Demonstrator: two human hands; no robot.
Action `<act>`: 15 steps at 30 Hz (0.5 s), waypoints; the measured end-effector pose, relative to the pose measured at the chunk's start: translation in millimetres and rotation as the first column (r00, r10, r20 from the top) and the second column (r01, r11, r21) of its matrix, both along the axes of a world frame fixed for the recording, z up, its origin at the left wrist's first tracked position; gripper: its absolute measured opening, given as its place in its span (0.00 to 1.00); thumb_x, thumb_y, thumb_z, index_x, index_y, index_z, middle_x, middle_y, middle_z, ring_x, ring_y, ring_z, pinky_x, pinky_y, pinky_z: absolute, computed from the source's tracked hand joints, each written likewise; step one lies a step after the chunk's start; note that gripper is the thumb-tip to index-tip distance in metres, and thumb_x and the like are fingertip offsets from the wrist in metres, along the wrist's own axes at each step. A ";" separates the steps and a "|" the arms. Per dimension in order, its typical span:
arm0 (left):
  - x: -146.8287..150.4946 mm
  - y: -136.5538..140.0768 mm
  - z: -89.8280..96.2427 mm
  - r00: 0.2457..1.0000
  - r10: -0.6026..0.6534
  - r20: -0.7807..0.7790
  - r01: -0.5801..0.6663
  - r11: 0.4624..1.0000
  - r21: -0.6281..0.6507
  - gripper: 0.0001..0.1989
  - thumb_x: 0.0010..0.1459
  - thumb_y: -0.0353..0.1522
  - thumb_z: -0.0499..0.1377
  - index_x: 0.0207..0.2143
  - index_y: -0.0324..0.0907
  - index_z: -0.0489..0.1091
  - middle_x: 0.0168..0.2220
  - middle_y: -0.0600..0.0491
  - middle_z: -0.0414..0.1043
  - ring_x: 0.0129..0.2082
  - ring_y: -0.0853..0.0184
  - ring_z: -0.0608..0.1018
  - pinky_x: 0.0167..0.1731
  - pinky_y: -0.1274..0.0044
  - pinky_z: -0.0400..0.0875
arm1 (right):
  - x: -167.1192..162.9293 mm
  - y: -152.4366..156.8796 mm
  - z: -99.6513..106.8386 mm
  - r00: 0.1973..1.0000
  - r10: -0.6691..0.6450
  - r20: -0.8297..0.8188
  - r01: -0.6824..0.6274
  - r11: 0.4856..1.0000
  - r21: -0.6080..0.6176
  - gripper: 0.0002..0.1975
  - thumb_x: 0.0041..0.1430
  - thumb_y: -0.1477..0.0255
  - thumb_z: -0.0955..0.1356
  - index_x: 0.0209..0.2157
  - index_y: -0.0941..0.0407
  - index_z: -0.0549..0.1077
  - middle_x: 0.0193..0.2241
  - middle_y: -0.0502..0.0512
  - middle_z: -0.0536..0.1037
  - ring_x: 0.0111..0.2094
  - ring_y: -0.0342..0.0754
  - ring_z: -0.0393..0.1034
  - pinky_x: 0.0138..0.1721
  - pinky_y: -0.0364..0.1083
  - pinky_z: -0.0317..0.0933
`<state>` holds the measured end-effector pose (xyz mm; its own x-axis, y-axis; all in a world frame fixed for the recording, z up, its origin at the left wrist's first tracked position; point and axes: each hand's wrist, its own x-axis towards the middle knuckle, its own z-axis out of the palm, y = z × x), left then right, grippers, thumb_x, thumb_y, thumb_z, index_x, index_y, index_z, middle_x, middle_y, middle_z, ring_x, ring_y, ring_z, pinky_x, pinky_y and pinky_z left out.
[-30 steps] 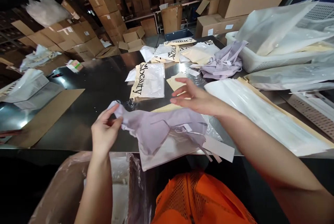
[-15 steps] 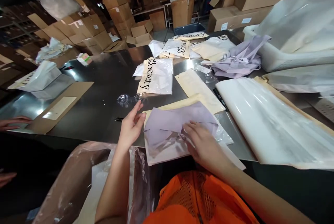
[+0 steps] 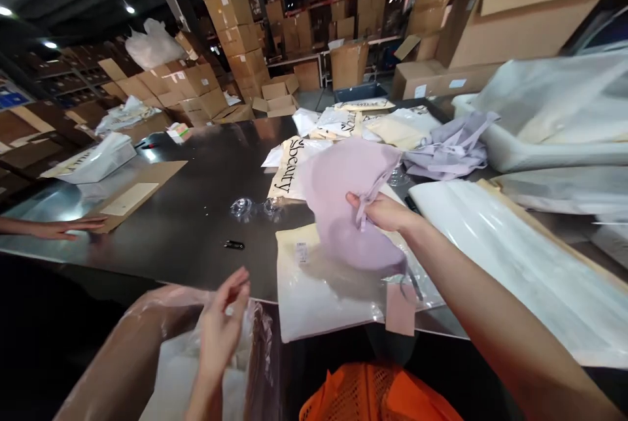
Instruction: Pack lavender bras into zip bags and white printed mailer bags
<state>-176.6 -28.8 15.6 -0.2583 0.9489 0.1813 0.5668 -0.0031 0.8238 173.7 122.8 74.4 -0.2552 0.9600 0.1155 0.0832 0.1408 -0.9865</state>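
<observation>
My right hand [image 3: 380, 208] grips a lilac bra [image 3: 343, 199] at its gathered edge and holds it raised over the table. A pink tag [image 3: 401, 310] hangs below it. Under the bra lies a clear-fronted plastic bag [image 3: 314, 297] with a cream top strip and a small label, flat at the table's front edge. My left hand [image 3: 226, 316] hovers over a plastic-lined box [image 3: 132, 342] below the table edge, fingers loosely bent and apart from the thumb, with nothing in them.
On the metal table [image 3: 210, 166] lie a black clip-like object [image 3: 234, 245], clear plastic pieces [image 3: 243, 208] and printed bags [image 3: 287, 176]. More lilac garments [image 3: 449, 146] are heaped beside a white bin [image 3: 530, 146]. White bags [image 3: 515, 264] lie right. Another person's hand [image 3: 63, 228] rests at left near cardboard.
My right hand has lifted the lilac bra off the plastic bag, uncovering the bag's label. My left hand has drawn back and down from the table to above the box. The view has tilted up.
</observation>
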 end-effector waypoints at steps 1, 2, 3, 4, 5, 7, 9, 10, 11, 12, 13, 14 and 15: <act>18.6 -0.4 -9.1 0.989 -0.100 -0.112 0.104 0.994 0.030 0.20 0.62 0.45 0.56 0.51 0.46 0.72 0.51 0.45 0.76 0.48 0.55 0.79 0.50 0.62 0.76 | 5.7 1.6 5.5 0.987 -0.047 -0.154 0.039 0.998 -0.053 0.25 0.49 0.46 0.72 0.28 0.56 0.73 0.21 0.51 0.75 0.23 0.44 0.70 0.26 0.42 0.68; 39.3 -1.8 -19.4 0.945 -0.227 -0.235 0.242 0.969 0.041 0.19 0.63 0.43 0.56 0.51 0.46 0.72 0.51 0.44 0.76 0.50 0.54 0.78 0.51 0.62 0.75 | 9.1 2.0 9.5 0.968 -0.079 -0.239 0.060 0.995 -0.085 0.29 0.43 0.42 0.72 0.27 0.55 0.71 0.18 0.48 0.71 0.19 0.43 0.66 0.21 0.42 0.65; 60.5 -3.9 -30.4 0.863 -0.360 -0.355 0.396 0.918 0.031 0.19 0.63 0.42 0.56 0.53 0.45 0.72 0.52 0.44 0.75 0.53 0.53 0.76 0.53 0.61 0.74 | 10.8 1.6 12.0 0.952 -0.098 -0.290 0.071 0.992 -0.101 0.32 0.38 0.39 0.72 0.26 0.55 0.70 0.16 0.47 0.69 0.17 0.42 0.63 0.19 0.41 0.62; 80.2 -6.5 -41.2 0.748 -0.471 -0.468 0.526 0.850 -0.015 0.22 0.61 0.42 0.58 0.56 0.44 0.70 0.54 0.43 0.73 0.55 0.51 0.74 0.54 0.60 0.73 | 11.4 0.5 13.3 0.938 -0.115 -0.328 0.084 0.991 -0.106 0.34 0.35 0.37 0.72 0.26 0.54 0.69 0.15 0.46 0.67 0.16 0.42 0.62 0.18 0.41 0.61; 97.0 -8.8 -51.3 0.623 -0.540 -0.565 0.610 0.788 -0.081 0.25 0.59 0.41 0.61 0.58 0.43 0.68 0.55 0.42 0.73 0.56 0.49 0.73 0.54 0.59 0.73 | 11.6 -1.1 13.8 0.922 -0.130 -0.364 0.096 0.989 -0.110 0.34 0.34 0.37 0.72 0.26 0.54 0.68 0.14 0.45 0.67 0.16 0.42 0.62 0.18 0.41 0.62; 119.4 -11.1 -66.5 0.404 -0.588 -0.701 0.649 0.724 -0.233 0.26 0.59 0.36 0.62 0.59 0.40 0.67 0.56 0.39 0.72 0.56 0.45 0.73 0.51 0.57 0.74 | 12.2 -5.2 13.5 0.880 -0.159 -0.447 0.111 0.985 -0.133 0.33 0.34 0.38 0.74 0.26 0.53 0.68 0.15 0.46 0.68 0.17 0.43 0.66 0.19 0.41 0.64; 127.2 -9.2 -72.1 0.270 -0.593 -0.758 0.615 0.712 -0.338 0.22 0.62 0.28 0.57 0.58 0.37 0.68 0.56 0.36 0.71 0.57 0.45 0.72 0.50 0.58 0.75 | 15.0 -9.9 13.1 0.874 -0.160 -0.459 0.105 0.984 -0.142 0.31 0.36 0.39 0.73 0.26 0.52 0.67 0.16 0.48 0.70 0.20 0.46 0.70 0.19 0.42 0.65; 127.4 -6.8 -71.2 0.229 -0.608 -0.760 0.605 0.700 -0.378 0.21 0.63 0.25 0.54 0.58 0.35 0.67 0.57 0.36 0.70 0.58 0.45 0.71 0.51 0.59 0.75 | 17.2 -12.2 13.2 0.880 -0.159 -0.447 0.106 0.984 -0.142 0.31 0.37 0.39 0.73 0.26 0.52 0.67 0.16 0.49 0.71 0.21 0.47 0.71 0.19 0.43 0.65; 126.4 -3.6 -68.2 0.201 -0.632 -0.748 0.606 0.680 -0.412 0.22 0.62 0.23 0.53 0.59 0.34 0.67 0.58 0.35 0.69 0.59 0.46 0.70 0.52 0.60 0.74 | 19.8 -14.4 13.4 0.888 -0.159 -0.432 0.108 0.984 -0.140 0.30 0.38 0.39 0.72 0.26 0.52 0.68 0.17 0.50 0.71 0.22 0.48 0.72 0.19 0.43 0.66; 125.0 0.0 -63.5 0.181 -0.664 -0.725 0.611 0.654 -0.446 0.23 0.62 0.23 0.54 0.59 0.33 0.66 0.58 0.35 0.68 0.60 0.46 0.69 0.52 0.61 0.74 | 22.5 -16.3 13.9 0.893 -0.166 -0.419 0.119 0.983 -0.137 0.31 0.38 0.38 0.71 0.26 0.52 0.68 0.17 0.51 0.71 0.23 0.49 0.73 0.19 0.43 0.66; 124.0 3.8 -57.8 0.168 -0.697 -0.697 0.616 0.626 -0.477 0.23 0.61 0.23 0.55 0.59 0.33 0.66 0.58 0.35 0.68 0.60 0.47 0.69 0.53 0.62 0.74 | 25.2 -18.2 14.4 0.898 -0.176 -0.403 0.132 0.982 -0.134 0.31 0.38 0.38 0.71 0.26 0.52 0.68 0.16 0.51 0.71 0.23 0.49 0.73 0.19 0.43 0.66; 123.6 7.6 -51.6 0.161 -0.725 -0.669 0.619 0.603 -0.504 0.23 0.61 0.24 0.57 0.59 0.34 0.66 0.58 0.36 0.68 0.60 0.47 0.69 0.52 0.63 0.74 | 27.9 -20.1 15.2 0.902 -0.187 -0.389 0.146 0.981 -0.131 0.32 0.38 0.37 0.71 0.27 0.52 0.69 0.16 0.51 0.71 0.22 0.49 0.73 0.19 0.43 0.66; 123.9 11.0 -45.2 0.161 -0.745 -0.648 0.618 0.588 -0.522 0.23 0.60 0.24 0.58 0.59 0.35 0.67 0.58 0.37 0.68 0.59 0.48 0.70 0.51 0.64 0.75 | 30.7 -22.1 16.2 0.907 -0.192 -0.374 0.155 0.980 -0.127 0.33 0.37 0.36 0.70 0.27 0.53 0.69 0.16 0.51 0.71 0.22 0.50 0.73 0.19 0.44 0.67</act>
